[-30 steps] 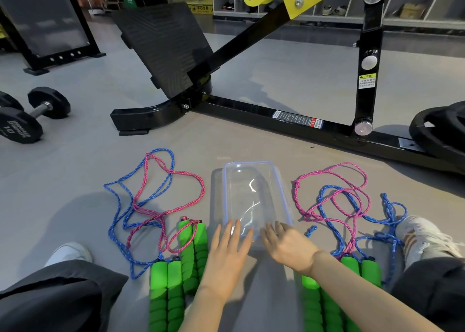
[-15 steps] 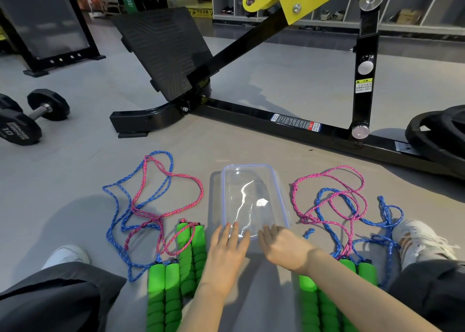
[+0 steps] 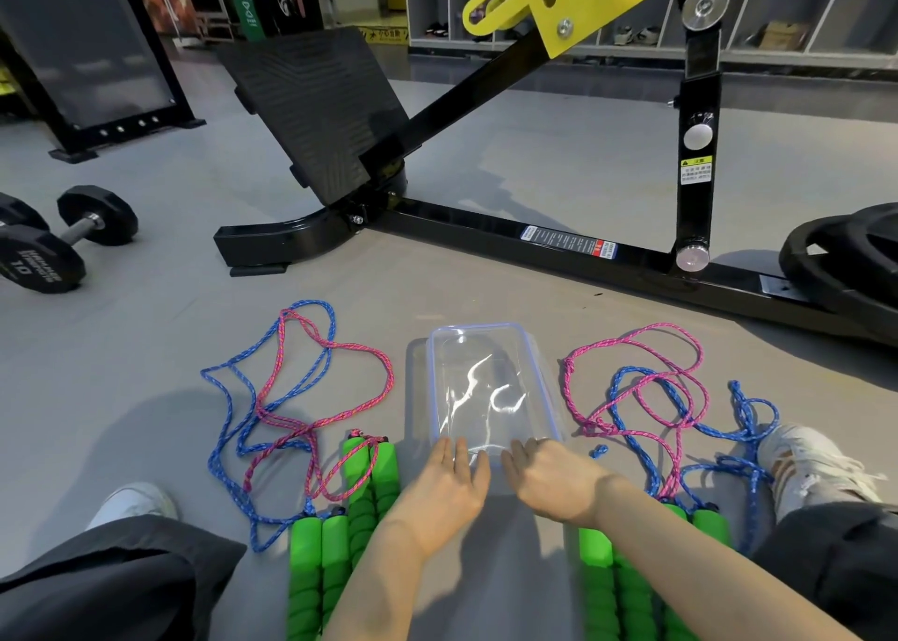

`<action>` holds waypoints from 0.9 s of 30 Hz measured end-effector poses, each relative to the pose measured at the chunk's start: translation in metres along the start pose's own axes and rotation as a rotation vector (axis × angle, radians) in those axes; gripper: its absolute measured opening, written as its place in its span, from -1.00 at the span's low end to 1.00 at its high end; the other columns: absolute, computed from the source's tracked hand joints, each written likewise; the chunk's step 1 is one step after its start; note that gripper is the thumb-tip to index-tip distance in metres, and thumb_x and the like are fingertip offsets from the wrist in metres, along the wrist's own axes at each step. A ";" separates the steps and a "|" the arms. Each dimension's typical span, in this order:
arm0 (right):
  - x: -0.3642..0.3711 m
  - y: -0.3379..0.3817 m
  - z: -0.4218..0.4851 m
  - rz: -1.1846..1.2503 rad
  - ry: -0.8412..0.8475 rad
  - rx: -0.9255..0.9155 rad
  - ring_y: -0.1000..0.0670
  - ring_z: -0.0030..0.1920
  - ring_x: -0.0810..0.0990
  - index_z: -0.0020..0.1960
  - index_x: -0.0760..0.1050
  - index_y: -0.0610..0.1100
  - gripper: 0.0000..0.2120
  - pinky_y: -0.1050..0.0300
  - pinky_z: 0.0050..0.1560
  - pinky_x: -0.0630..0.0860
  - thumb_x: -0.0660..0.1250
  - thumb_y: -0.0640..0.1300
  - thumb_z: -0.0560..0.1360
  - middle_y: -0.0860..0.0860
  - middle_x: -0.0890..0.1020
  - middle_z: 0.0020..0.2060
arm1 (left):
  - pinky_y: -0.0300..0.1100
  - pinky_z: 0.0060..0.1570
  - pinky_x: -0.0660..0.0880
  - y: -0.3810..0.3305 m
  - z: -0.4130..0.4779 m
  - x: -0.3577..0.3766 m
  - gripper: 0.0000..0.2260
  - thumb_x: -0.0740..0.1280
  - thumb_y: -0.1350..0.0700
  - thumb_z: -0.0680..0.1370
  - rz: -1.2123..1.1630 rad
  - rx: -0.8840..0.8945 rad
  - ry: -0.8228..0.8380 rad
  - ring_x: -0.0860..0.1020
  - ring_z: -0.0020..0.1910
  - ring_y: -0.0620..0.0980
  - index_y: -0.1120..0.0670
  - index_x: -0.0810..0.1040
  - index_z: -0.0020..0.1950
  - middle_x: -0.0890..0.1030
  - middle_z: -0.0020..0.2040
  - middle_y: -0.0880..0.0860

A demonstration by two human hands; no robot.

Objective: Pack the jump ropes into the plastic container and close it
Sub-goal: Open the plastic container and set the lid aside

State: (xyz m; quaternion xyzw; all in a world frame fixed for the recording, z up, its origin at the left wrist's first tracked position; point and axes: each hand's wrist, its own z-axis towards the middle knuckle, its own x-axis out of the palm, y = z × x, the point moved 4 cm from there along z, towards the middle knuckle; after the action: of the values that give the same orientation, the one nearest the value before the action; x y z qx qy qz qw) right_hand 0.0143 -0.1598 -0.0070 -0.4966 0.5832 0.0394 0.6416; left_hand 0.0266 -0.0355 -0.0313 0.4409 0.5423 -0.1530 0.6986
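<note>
A clear plastic container with its lid on lies on the grey floor straight ahead of me. My left hand and my right hand both reach its near edge, fingers extended and touching the lid's rim. To the left lie pink and blue jump ropes with green foam handles. On the right lies another tangle of pink and blue jump ropes, their green handles partly hidden under my right forearm.
A black and yellow gym machine frame runs across the floor behind the container. A dumbbell lies far left, weight plates far right. My white shoes and dark trouser legs flank the ropes.
Both hands have drawn back slightly from over the lid to its near edge. The ropes and the container have stayed in place.
</note>
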 end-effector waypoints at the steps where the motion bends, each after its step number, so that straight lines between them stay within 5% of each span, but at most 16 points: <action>1: -0.002 -0.001 -0.001 0.028 -0.010 -0.001 0.04 -0.59 0.35 -0.50 0.52 -0.09 -0.81 0.19 -0.52 0.03 0.50 -0.15 -0.05 0.03 0.42 -0.57 | -0.06 -0.12 0.61 0.000 0.000 0.000 -0.49 0.62 -0.01 0.05 -0.002 0.002 -0.005 0.68 -0.23 0.15 0.14 0.72 -0.06 0.68 -0.15 0.23; 7: -0.002 -0.004 -0.009 0.284 -0.131 0.107 0.04 -0.47 0.47 -0.32 0.60 -0.08 -0.71 0.24 -0.48 0.36 0.41 0.11 0.08 0.04 0.56 -0.41 | -0.05 0.01 0.55 0.001 0.000 0.002 -0.75 0.32 0.11 0.33 -0.148 -0.079 -0.110 0.67 -0.18 0.09 0.12 0.71 -0.08 0.69 -0.10 0.17; 10: 0.005 0.002 -0.022 0.497 -0.231 0.304 -0.01 -0.18 0.62 0.04 0.63 -0.11 -0.49 0.20 -0.12 0.54 0.20 0.21 0.31 -0.03 0.66 -0.10 | 0.08 0.20 0.37 -0.001 -0.014 0.008 -0.47 0.54 -0.07 0.20 -0.289 -0.188 -0.119 0.63 0.08 0.08 0.17 0.67 0.09 0.65 0.10 0.16; 13: 0.014 -0.003 -0.029 0.521 -0.206 0.397 -0.05 0.03 0.62 0.18 0.58 -0.10 -0.50 -0.02 0.26 0.37 0.11 0.17 0.46 -0.05 0.65 0.05 | 0.04 0.31 0.18 -0.007 -0.024 0.005 -0.35 0.30 -0.11 0.28 -0.371 -0.232 -0.098 0.51 0.28 0.11 0.21 0.56 0.28 0.54 0.29 0.17; 18: 0.023 -0.025 -0.032 0.528 0.029 0.652 -0.13 -0.03 0.63 -0.02 0.65 -0.16 -0.30 -0.08 0.17 0.26 -0.22 0.13 0.59 -0.10 0.67 -0.03 | 0.00 0.36 0.12 -0.014 -0.011 -0.010 -0.38 0.16 -0.03 0.33 -0.464 -0.202 -0.007 0.47 0.33 0.02 0.21 0.51 0.33 0.51 0.33 0.13; 24: 0.024 -0.008 0.009 0.661 0.153 0.688 -0.17 -0.12 0.62 0.18 0.58 -0.09 -0.38 0.02 -0.13 0.59 0.00 0.27 0.44 -0.11 0.63 0.11 | 0.09 0.38 0.00 0.009 -0.026 0.005 -0.18 0.58 0.07 0.10 -0.411 -0.341 -0.135 0.40 0.33 0.09 0.24 0.47 0.32 0.54 0.27 0.19; 27: 0.017 -0.015 0.021 0.684 0.079 0.676 -0.28 0.13 0.52 0.34 0.45 -0.07 -0.48 -0.13 0.14 0.48 0.20 0.18 0.48 -0.11 0.46 0.33 | 0.12 0.39 -0.01 0.016 -0.030 0.014 -0.09 0.59 0.09 0.08 -0.408 -0.374 -0.101 0.32 0.34 0.10 0.22 0.32 0.37 0.52 0.29 0.22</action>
State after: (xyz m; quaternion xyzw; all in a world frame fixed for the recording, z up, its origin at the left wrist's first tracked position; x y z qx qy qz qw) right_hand 0.0444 -0.1617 -0.0148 -0.0411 0.7170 0.0376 0.6949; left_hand 0.0242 0.0006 -0.0373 0.1777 0.6032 -0.2097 0.7487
